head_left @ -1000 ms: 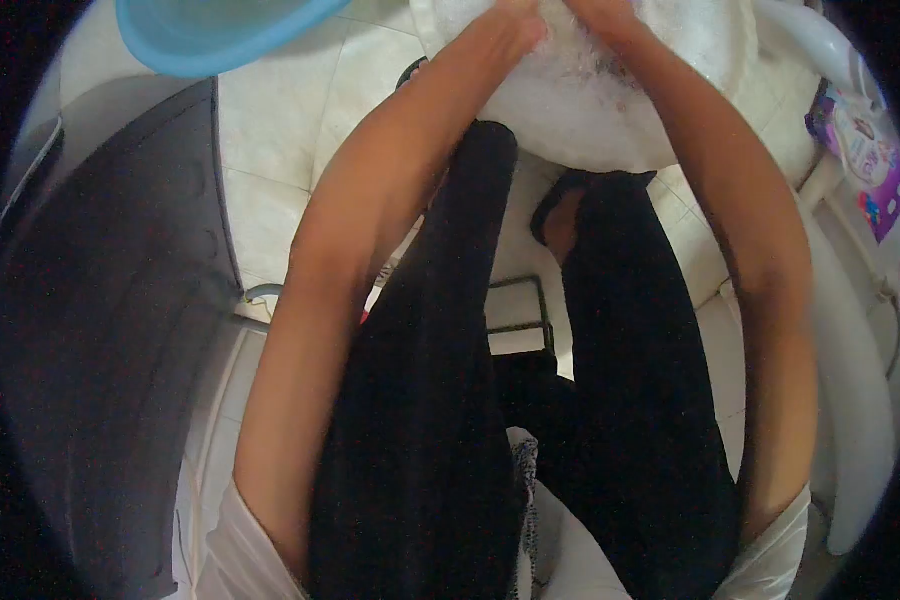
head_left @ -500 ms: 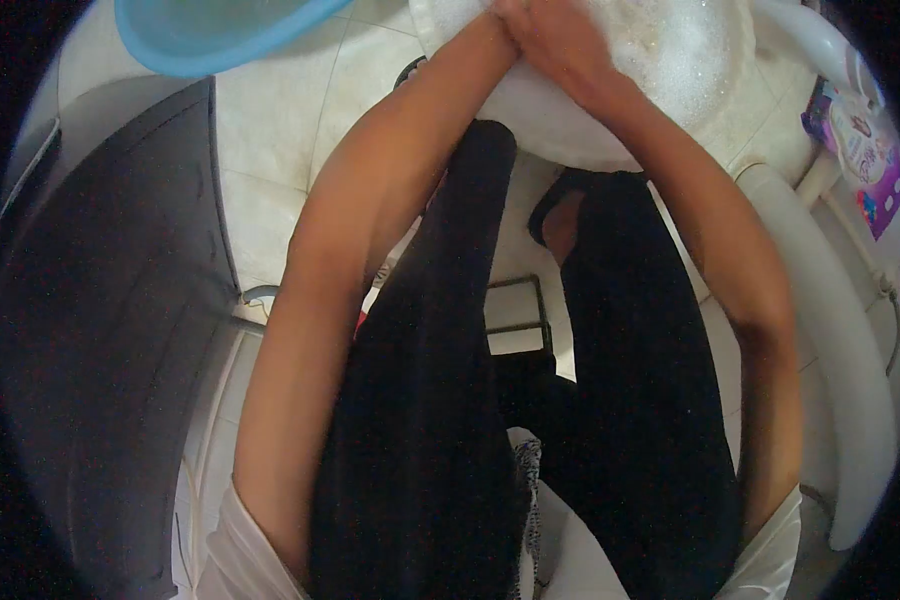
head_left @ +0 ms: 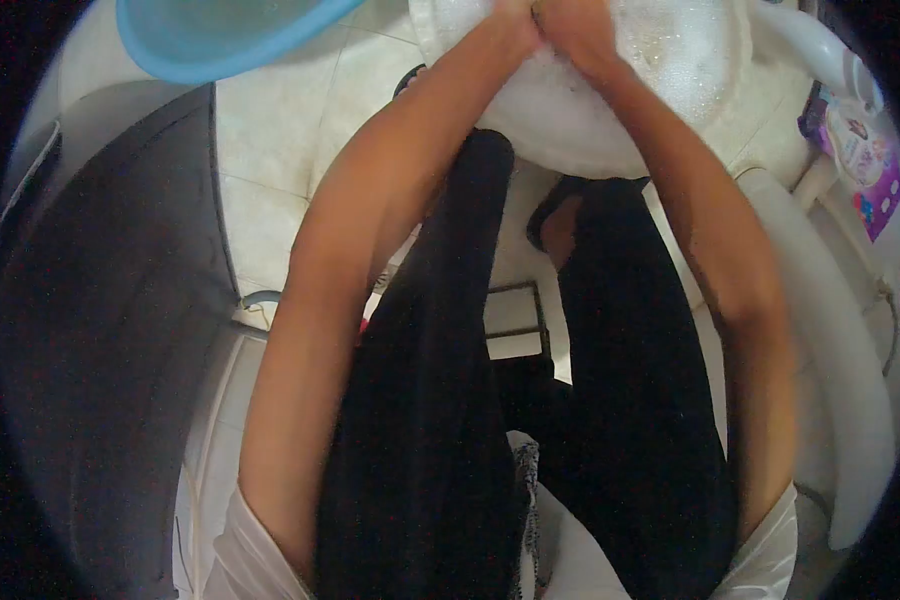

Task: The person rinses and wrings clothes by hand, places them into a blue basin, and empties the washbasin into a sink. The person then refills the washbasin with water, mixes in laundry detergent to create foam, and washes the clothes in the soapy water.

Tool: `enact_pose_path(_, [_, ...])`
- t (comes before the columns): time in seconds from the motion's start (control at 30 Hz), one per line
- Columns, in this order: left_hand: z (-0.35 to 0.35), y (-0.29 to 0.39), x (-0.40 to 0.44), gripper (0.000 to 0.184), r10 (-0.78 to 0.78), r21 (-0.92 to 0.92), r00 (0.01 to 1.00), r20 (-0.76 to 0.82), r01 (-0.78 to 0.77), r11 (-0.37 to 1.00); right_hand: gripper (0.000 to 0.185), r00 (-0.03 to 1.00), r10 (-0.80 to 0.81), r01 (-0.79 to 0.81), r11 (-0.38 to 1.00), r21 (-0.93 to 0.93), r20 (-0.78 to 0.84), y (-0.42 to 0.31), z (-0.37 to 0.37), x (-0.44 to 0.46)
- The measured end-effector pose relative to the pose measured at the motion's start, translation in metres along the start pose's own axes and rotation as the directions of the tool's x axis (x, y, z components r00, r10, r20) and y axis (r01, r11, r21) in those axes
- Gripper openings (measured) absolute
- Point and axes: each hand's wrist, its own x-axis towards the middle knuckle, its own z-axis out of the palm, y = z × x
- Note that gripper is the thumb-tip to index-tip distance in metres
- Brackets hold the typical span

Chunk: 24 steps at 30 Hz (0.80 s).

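At the top edge, a white basin [head_left: 570, 145] holds soapy water covered in white foam [head_left: 705, 65]. Both hands are over the basin and close together, partly cut off by the frame. My left hand [head_left: 518, 28] comes in from the left and meets my right hand [head_left: 582, 32] near the thumbs. Fingers of both hands lie beyond the top edge or are blurred, so whether they grip anything cannot be seen. No washed item shows between them.
A light blue tub [head_left: 210, 65] stands at the upper left. Along the left is a large dark panel [head_left: 110, 330]. On the right are a white curved pipe-like piece [head_left: 835, 350] and a purple packet [head_left: 865, 165]. My black-trousered knees [head_left: 485, 160] are just below the basin.
My left hand has shifted slightly right and down. My right hand has turned more upright, and the two overlap less than before. The view has shifted a little.
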Motion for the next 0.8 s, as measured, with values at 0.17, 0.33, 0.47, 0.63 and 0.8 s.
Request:
enact_pose_path(0.17, [-0.001,0.002,-0.002,0.054,0.005,-0.016,1.0,-0.002,-0.005,1.0,0.038,0.888,-0.455,0.459,0.861,-0.22,0.071,-0.024,-0.024,-0.04])
enact_pose_path(0.33, [0.004,0.005,0.001,0.055,0.008,0.002,1.0,-0.015,-0.008,1.0,0.041,0.928,-0.373,0.373,0.928,0.017,-0.005,0.003,-0.011,0.012])
enact_pose_path(0.47, [0.009,0.004,0.0,0.056,0.003,0.02,0.999,-0.032,-0.002,1.0,0.038,0.993,-0.115,0.117,0.985,0.126,-0.02,0.044,0.01,0.053])
enact_pose_path(0.63, [0.011,0.003,-0.001,0.056,0.003,0.028,0.999,-0.045,-0.002,1.0,0.04,0.992,-0.105,0.103,0.994,-0.022,-0.075,0.051,0.025,0.035])
enact_pose_path(0.8, [0.009,0.003,-0.003,0.057,0.013,0.021,0.999,-0.046,-0.012,1.0,0.044,0.857,-0.488,0.478,0.873,-0.098,-0.169,0.0,-0.004,-0.031])
